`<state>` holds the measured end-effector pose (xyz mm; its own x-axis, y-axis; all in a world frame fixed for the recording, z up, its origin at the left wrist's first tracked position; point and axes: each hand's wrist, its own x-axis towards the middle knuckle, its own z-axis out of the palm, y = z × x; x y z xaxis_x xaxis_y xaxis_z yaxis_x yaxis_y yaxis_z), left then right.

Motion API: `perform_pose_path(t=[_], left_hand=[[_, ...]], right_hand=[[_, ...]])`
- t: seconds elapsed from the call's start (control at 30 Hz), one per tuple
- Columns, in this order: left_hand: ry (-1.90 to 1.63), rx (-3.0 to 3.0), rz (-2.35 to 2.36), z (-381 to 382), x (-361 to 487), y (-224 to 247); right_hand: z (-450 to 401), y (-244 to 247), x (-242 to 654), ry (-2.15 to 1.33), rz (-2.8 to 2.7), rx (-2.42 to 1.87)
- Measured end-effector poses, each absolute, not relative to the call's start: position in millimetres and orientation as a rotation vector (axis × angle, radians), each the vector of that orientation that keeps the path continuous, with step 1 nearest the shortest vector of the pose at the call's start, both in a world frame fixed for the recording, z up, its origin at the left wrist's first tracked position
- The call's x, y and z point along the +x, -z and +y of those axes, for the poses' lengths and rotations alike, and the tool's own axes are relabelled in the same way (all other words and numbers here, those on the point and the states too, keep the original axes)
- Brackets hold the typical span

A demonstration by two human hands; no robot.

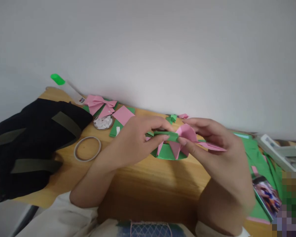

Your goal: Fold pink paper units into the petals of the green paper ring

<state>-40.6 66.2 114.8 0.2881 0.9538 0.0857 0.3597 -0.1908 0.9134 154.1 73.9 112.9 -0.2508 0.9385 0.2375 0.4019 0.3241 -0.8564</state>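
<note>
Held up above the wooden table is a folded pink and green paper piece (174, 149), with pink pleats set against a green part. My left hand (143, 138) pinches a green folded strip at its upper left between thumb and fingers. On the other side, my right hand (212, 141) grips the pink folds, its thumb pressed near the middle of the piece. A thin pink paper end sticks out to the right, across the right palm. Some of the fingertips are hidden behind the paper.
On the left lie a black bag (34, 144), a tape ring (87, 148) and a round dish of white bits (103, 122). A pink paper bow (101, 103) rests near the wall. Green sheets (255, 158), a phone (267, 194) and a white device (282, 151) lie right.
</note>
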Motion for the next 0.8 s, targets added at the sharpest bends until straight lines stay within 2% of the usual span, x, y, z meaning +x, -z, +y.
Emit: perform_pose_path(t=[0.33,0.53,0.7,0.8], left_hand=[[-0.956,1.732,1.228,69,-40,-113],[-0.732,1.733,1.140,71,-38,-108],[-0.828,1.630,1.200,76,-43,-108],[-0.945,1.585,1.232,78,-48,-108]], right_hand=[[86,-105,160,-0.988,-1.664,-1.196],[91,-97,159,-1.018,-1.703,-1.178],[92,-99,166,-1.001,-1.652,-1.090],[89,-107,167,-0.841,-1.539,-1.007]])
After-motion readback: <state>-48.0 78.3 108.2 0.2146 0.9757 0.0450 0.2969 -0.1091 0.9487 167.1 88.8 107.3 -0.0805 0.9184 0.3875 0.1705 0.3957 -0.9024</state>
